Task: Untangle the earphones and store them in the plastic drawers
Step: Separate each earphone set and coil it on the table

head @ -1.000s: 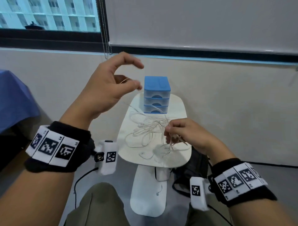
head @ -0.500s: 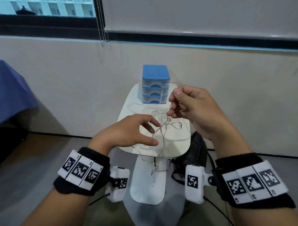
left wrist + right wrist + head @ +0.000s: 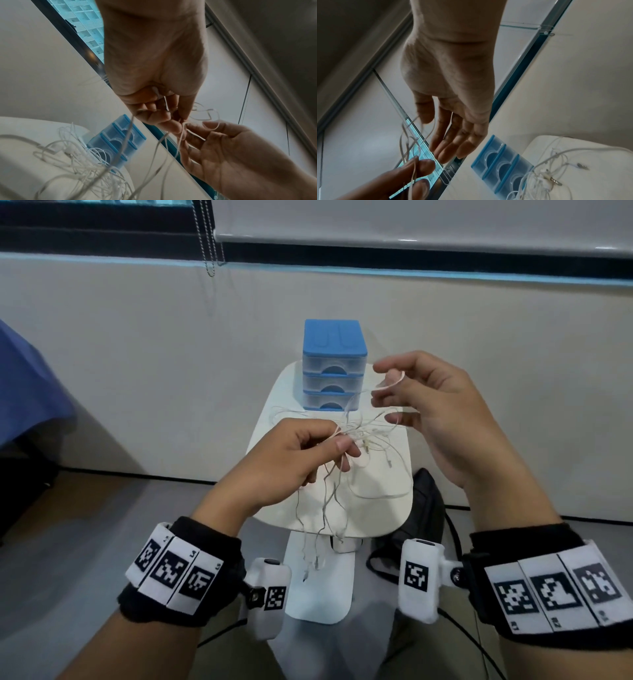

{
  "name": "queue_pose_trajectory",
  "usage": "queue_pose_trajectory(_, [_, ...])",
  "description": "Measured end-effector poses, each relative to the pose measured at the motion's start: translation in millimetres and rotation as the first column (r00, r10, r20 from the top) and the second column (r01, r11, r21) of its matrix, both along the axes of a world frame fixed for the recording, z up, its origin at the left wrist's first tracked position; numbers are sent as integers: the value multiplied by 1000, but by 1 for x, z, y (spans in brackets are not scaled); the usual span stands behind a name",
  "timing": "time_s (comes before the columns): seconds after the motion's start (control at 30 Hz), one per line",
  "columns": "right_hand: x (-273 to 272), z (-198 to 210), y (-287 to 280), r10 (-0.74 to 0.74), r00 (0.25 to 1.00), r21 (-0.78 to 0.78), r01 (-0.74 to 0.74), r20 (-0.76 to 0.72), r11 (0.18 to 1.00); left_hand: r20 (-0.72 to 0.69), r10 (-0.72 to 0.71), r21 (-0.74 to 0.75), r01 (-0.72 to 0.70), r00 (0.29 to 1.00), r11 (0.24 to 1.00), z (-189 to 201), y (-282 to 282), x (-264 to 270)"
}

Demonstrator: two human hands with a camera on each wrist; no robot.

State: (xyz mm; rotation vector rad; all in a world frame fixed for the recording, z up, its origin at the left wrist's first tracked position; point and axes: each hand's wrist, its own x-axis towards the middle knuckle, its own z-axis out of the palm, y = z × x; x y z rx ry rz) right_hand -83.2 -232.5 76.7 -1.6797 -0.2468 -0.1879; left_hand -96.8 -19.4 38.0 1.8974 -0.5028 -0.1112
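**A:** so where are the earphones (image 3: pixel 356 440) at? looks like a mess.

**B:** it is lol. Most of the white tangle lies on the small white table (image 3: pixel 394 518), mid-surface, just in front of the plastic drawers (image 3: pixel 334 364) at the far edge. All three drawers look pushed in. A few strands hang off the near edge, plugs dangling.

**A:** and the hands?

**B:** left hand (image 3: pixel 294 460) is held above the near-left part of the table, fingers curled in, thumb and forefinger pinching a bunch of cords. Strands run out from the fingertips toward the pile and drop down under the palm.

**A:** right one grabbing too?

**B:** not really. Right hand (image 3: pixel 442 419) is up by the far-right corner, beside the drawers, fingers spread and mostly straight. A thin loop of cord drapes over a fingertip (image 3: pixel 394 378), nothing pinched as far as I can see. In the right wrist view the loops hang just off the thumb side, between the two hands.
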Motion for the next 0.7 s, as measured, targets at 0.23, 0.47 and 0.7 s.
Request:
queue_pose_trajectory(0.23, [16, -28, 3, 161, 968, -16, -168, -194, 986, -49, 55, -35, -57, 997, 998, -8, -3, 16])
queue_pose_trajectory(0.47, [20, -41, 3, 258, 950, 77, -248, -175, 966, -105, 158, -28, -161, 982, 986, -14, -7, 36])
queue_pose_trajectory(0.7, [36, -41, -4, 122, 980, -44, -131, -156, 990, -72, 158, -18, -159, 985, 987, -6, -7, 53])
